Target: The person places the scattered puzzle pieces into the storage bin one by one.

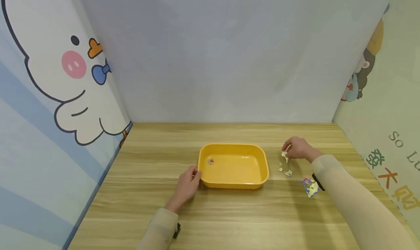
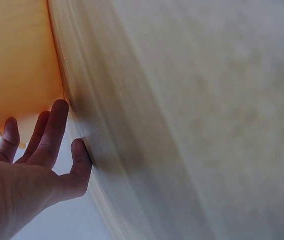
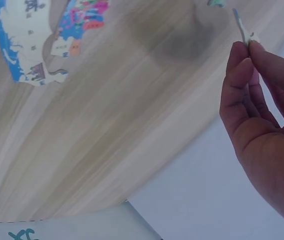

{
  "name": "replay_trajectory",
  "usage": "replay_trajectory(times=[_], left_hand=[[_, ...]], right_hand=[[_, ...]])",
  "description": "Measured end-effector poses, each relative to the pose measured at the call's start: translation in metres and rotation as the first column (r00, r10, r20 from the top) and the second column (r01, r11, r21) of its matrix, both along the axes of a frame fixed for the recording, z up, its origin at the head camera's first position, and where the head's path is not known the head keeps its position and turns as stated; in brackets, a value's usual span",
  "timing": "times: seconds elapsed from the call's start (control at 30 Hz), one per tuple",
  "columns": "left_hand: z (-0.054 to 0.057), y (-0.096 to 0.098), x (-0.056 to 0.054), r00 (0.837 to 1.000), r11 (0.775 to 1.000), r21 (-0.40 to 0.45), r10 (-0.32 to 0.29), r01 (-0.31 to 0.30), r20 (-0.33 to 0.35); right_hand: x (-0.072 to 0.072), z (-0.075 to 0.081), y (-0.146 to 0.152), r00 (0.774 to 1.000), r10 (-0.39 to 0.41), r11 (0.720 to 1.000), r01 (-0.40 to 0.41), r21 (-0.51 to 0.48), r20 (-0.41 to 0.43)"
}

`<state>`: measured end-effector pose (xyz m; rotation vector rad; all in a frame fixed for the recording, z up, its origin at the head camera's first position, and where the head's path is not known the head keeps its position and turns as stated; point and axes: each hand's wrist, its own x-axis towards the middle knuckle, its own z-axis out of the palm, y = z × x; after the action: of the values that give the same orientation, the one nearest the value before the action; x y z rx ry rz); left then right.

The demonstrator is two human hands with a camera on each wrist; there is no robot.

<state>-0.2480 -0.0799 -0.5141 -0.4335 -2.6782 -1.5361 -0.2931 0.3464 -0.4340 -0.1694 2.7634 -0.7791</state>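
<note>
A yellow tray (image 1: pixel 233 184) stands on the wooden table, one small blue-and-red piece (image 1: pixel 211 162) lying inside near its left wall. My left hand (image 1: pixel 187 186) holds the tray's left side at the rim; in the left wrist view the fingers (image 2: pixel 55 132) lie along its outer wall. Right of the tray, my right hand (image 1: pixel 298 147) pinches a thin, pale, irregular puzzle piece (image 1: pixel 284 154) between thumb and fingertips, raised off the table. Below it lie a few small pieces (image 1: pixel 288 173). Nearer me is a cluster of larger printed map-like puzzle pieces (image 1: pixel 310 187), partly behind the right wrist.
A pale grey backdrop (image 1: pixel 210 60) rises behind the table (image 1: pixel 229 220). The left wall panel (image 1: pixel 36 140) carries a cartoon duck, and the right panel (image 1: pixel 377 122) has printed characters close to the right arm.
</note>
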Motion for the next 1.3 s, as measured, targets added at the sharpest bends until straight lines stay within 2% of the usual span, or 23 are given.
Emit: replay_trajectory(times=[0.3, 0.43, 0.7, 1.1, 1.3], left_hand=[[0.000, 0.002, 0.000, 1.000, 1.000, -0.007, 0.018, -0.018, -0.025], [0.002, 0.002, 0.001, 1.000, 1.000, -0.005, 0.024, -0.024, -0.010], [0.002, 0.002, -0.001, 1.000, 1.000, 0.001, 0.011, -0.011, 0.015], [0.000, 0.003, -0.001, 1.000, 1.000, -0.004, 0.015, -0.015, 0.016], [0.000, 0.003, -0.001, 1.000, 1.000, -0.005, 0.018, -0.018, 0.013]], right_hand=[[-0.012, 0.015, -0.018, 0.995, 0.062, 0.997, -0.059, 0.039, -0.074], [-0.019, 0.020, -0.029, 0.990, 0.095, 0.995, -0.091, 0.040, -0.102], [-0.026, 0.027, -0.047, 0.988, 0.114, 0.993, -0.115, -0.007, -0.100], [-0.031, 0.030, -0.073, 0.988, 0.108, 0.993, -0.111, -0.025, -0.107], [-0.032, 0.025, -0.090, 0.988, 0.121, 0.991, -0.125, -0.041, -0.096]])
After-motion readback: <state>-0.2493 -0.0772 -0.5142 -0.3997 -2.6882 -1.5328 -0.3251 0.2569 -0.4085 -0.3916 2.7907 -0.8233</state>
